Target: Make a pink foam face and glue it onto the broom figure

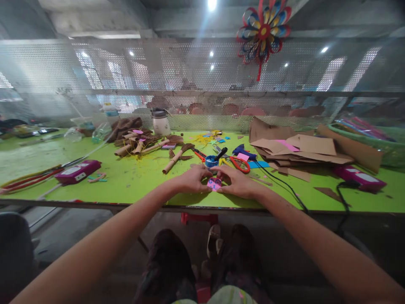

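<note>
Both my hands meet near the front edge of the green table (133,181). My left hand (193,179) and my right hand (236,181) have their fingers curled and pinch a small pink paper piece (214,184) with blue marks between them. Just beyond my fingers stands a small blue pot (211,161) with a black brush handle in it. Orange-handled scissors (238,164) lie to the right of the pot.
Rolled brown paper cones (139,145) and a brown paper broom shape (175,158) lie left of centre. Cardboard sheets (303,150) pile at the right. Magenta boxes (77,172) (360,177), a glue gun (243,151) with black cord, a white jar (160,121), a mesh screen and a paper pinwheel (264,31) behind.
</note>
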`<action>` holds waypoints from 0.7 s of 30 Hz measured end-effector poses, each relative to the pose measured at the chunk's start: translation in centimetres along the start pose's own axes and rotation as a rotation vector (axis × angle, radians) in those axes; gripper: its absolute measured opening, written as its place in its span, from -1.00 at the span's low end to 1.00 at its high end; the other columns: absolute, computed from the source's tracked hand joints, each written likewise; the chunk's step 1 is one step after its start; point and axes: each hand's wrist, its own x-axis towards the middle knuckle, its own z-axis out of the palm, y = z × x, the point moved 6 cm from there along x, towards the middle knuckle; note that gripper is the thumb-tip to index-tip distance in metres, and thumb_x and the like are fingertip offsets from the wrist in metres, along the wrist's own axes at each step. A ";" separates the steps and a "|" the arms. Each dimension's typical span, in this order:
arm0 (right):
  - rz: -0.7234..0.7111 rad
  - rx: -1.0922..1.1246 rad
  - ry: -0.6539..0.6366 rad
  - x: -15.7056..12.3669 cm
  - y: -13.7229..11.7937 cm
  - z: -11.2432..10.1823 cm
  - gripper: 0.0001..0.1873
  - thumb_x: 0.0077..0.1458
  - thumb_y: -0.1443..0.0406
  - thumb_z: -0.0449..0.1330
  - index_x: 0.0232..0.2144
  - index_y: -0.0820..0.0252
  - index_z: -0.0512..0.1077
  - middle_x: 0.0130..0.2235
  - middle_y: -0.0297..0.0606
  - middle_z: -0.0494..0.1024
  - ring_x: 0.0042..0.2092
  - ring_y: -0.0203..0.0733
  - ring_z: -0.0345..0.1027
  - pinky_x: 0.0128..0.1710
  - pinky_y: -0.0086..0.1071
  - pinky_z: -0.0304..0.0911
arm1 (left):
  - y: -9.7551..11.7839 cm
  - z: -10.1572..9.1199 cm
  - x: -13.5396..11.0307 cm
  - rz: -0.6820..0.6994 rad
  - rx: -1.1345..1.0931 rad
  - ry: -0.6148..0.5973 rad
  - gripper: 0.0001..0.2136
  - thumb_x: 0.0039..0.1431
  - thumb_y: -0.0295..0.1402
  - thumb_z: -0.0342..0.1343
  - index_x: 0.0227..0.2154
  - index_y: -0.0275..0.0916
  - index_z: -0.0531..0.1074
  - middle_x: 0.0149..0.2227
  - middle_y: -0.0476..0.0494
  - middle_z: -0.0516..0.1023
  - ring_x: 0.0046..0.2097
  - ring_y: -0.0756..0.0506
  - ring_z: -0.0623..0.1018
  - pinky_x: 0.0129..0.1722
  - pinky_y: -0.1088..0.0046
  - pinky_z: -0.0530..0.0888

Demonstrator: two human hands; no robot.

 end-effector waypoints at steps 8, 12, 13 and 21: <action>-0.065 0.089 0.029 -0.2 -0.3 -0.5 -0.38 -0.02 0.29 0.32 0.12 0.15 0.31 -0.01 -0.12 0.42 -0.07 -0.12 0.35 -0.02 -0.17 0.31 | 0.7 0.2 -1.1 0.056 -0.023 0.102 -0.64 0.10 -0.23 0.15 -0.06 -0.28 0.47 -0.03 -0.27 0.43 0.03 -0.23 0.41 0.07 0.25 0.35; 0.007 0.373 0.031 0.0 1.2 -0.4 -0.43 0.00 0.31 0.27 0.09 0.16 0.30 -0.08 -0.15 0.47 -0.12 -0.19 0.41 -0.05 -0.22 0.35 | 1.0 0.3 -1.7 0.078 0.030 0.155 -0.64 0.13 -0.27 0.12 -0.03 -0.32 0.41 -0.02 -0.31 0.41 0.02 -0.23 0.42 0.06 0.23 0.38; 0.036 0.433 0.027 0.1 1.6 -0.3 -0.44 -0.01 0.31 0.27 0.07 0.17 0.31 -0.12 -0.16 0.48 -0.14 -0.19 0.42 -0.09 -0.24 0.36 | 1.1 0.4 -1.9 0.081 0.052 0.158 -0.64 0.14 -0.28 0.10 -0.02 -0.33 0.40 -0.02 -0.31 0.40 0.02 -0.23 0.42 0.05 0.22 0.38; 0.131 0.515 -0.021 0.1 2.3 0.1 -0.41 -0.09 0.32 0.31 0.04 0.21 0.32 -0.34 -0.30 0.48 -0.28 -0.24 0.39 -0.22 -0.31 0.30 | 1.7 0.5 -2.4 0.102 0.176 0.175 -0.67 0.18 -0.30 0.05 -0.03 -0.34 0.34 -0.09 -0.28 0.40 -0.06 -0.22 0.44 -0.04 0.25 0.40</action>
